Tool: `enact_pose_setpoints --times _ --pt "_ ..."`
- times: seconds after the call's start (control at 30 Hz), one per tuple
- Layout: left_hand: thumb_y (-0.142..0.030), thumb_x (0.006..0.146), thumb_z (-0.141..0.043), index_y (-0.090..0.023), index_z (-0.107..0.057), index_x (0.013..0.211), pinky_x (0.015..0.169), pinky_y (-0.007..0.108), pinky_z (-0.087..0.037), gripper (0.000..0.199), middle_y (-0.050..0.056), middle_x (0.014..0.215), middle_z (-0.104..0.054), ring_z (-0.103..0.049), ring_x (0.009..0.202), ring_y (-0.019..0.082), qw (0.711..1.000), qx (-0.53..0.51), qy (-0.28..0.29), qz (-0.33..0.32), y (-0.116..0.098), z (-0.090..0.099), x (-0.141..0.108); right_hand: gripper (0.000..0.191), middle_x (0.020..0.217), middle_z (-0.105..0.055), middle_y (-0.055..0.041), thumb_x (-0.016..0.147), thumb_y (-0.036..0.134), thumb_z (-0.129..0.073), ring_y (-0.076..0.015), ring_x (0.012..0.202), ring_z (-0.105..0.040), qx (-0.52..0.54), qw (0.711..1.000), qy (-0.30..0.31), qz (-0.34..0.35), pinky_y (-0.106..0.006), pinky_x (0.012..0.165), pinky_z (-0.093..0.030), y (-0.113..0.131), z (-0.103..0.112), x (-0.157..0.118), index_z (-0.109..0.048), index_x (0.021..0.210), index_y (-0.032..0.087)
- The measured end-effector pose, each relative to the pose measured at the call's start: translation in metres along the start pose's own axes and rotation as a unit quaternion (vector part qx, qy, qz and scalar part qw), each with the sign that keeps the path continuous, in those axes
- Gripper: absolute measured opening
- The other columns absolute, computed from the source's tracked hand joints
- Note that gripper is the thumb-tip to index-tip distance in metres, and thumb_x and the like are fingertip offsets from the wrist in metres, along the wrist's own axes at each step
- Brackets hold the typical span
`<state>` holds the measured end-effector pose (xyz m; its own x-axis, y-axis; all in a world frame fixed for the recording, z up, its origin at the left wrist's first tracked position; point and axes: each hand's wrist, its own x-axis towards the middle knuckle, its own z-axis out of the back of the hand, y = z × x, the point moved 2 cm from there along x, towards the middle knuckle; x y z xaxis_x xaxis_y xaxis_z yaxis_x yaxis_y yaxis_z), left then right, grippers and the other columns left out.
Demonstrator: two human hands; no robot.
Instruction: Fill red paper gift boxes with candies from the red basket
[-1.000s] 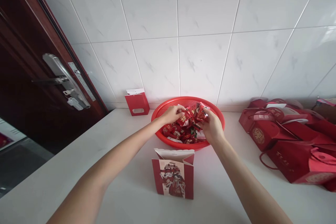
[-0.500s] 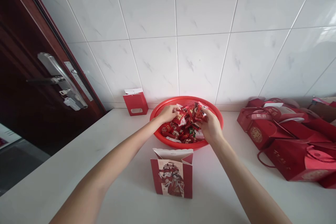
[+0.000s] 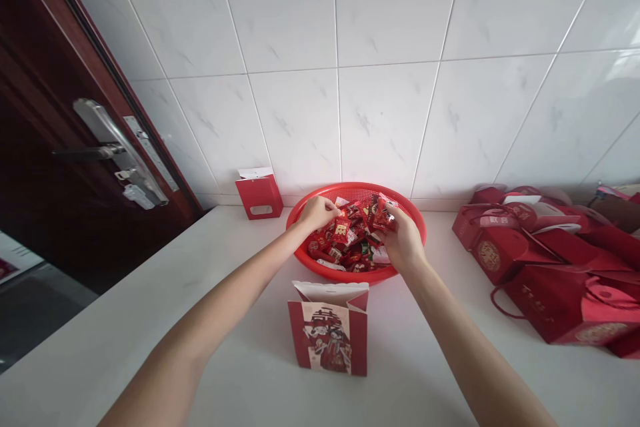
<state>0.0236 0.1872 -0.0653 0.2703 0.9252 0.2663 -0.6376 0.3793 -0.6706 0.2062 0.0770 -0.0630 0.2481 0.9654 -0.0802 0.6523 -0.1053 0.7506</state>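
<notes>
Gold-printed red wrapped packet point(image 3: 342, 230) hangs more upright than half a second ago, left hand point(image 3: 316, 213) nudged back from it; right hand point(image 3: 405, 239) about same spot. Left fingertips closed together, pinching packet's upper edge. Right hand half curled, gripping shiny red wrapped packet point(image 3: 382, 216). Both packets over round red perforated plastic basket point(image 3: 350, 277), full of mixed wrapped pieces point(image 3: 356, 257). Just in front: upright open-topped red-and-cream card box point(image 3: 330, 340), figures printed. Behind-left: small red windowed card box point(image 3: 260, 195). Well right, same white tabletop point(image 3: 225, 360): piled red card boxes point(image 3: 555, 300).
</notes>
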Motion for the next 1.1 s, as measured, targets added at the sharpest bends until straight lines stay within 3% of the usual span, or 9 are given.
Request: enact_pose_setpoints --times 0.13,0.23,0.47,0.73,0.93,1.1 --pt "-0.019 0.071 -0.067 -0.021 -0.073 0.07 0.072 0.03 -0.049 0.006 0.002 0.077 -0.075 -0.066 0.076 0.02 1.0 -0.013 -0.026 -0.011 -0.004 0.002 0.0 0.02 0.081 -0.073 0.0021 0.063 0.034 -0.082 -0.0155 0.069 -0.065 -0.002 1.0 0.0 0.002 -0.027 0.057 -0.051 -0.001 0.001 0.001 -0.071 0.076 0.023" --pt "-0.021 0.073 -0.067 -0.022 -0.077 0.085 0.076 0.03 -0.052 0.015 0.001 0.083 -0.077 -0.069 0.081 0.021 0.999 -0.036 -0.024 -0.02 -0.005 0.001 0.0 0.021 0.079 -0.073 0.002 0.063 0.035 -0.082 -0.0163 0.07 -0.065 -0.008 1.0 0.003 0.006 -0.028 0.059 -0.052 -0.001 0.002 0.002 -0.071 0.077 0.024" --pt "-0.021 0.076 -0.065 -0.018 -0.075 0.087 0.093 0.034 -0.054 0.015 0.006 0.104 -0.078 -0.071 0.1 0.022 0.99 -0.125 0.025 -0.054 -0.016 0.004 0.001 0.018 0.077 -0.072 0.0021 0.062 0.033 -0.081 -0.0156 0.068 -0.064 -0.007 1.0 0.003 0.014 -0.026 0.057 -0.052 -0.002 0.002 0.004 -0.071 0.073 0.023" --pt "-0.038 0.073 -0.073 -0.017 -0.071 0.095 0.083 0.033 -0.055 0.03 0.006 0.1 -0.076 -0.07 0.09 0.021 0.954 -0.295 0.06 -0.017 -0.039 0.007 -0.027 0.023 0.08 -0.074 0.0002 0.062 0.034 -0.085 -0.0182 0.075 -0.066 -0.009 0.999 0.039 0.025 -0.027 0.061 -0.053 0.0 -0.001 0.0 -0.071 0.075 0.023" --pt "-0.038 0.076 -0.069 -0.021 -0.068 0.102 0.076 0.03 -0.056 0.031 0.0 0.09 -0.072 -0.068 0.076 0.016 0.947 -0.32 -0.006 0.0 -0.045 0.008 -0.045 0.023 0.075 -0.072 0.0011 0.062 0.034 -0.088 -0.0155 0.072 -0.064 -0.025 0.996 0.084 0.024 -0.026 0.062 -0.051 0.004 -0.004 -0.005 -0.073 0.073 0.021" --pt "-0.038 0.08 -0.063 -0.019 -0.069 0.098 0.076 0.032 -0.057 0.027 0.004 0.095 -0.074 -0.069 0.076 0.018 0.955 -0.292 -0.037 -0.025 -0.043 0.006 -0.052 0.031 0.078 -0.073 -0.0008 0.06 0.038 -0.091 -0.0156 0.072 -0.065 -0.039 0.992 0.122 0.003 -0.028 0.067 -0.054 0.003 -0.004 -0.007 -0.074 0.078 0.019"
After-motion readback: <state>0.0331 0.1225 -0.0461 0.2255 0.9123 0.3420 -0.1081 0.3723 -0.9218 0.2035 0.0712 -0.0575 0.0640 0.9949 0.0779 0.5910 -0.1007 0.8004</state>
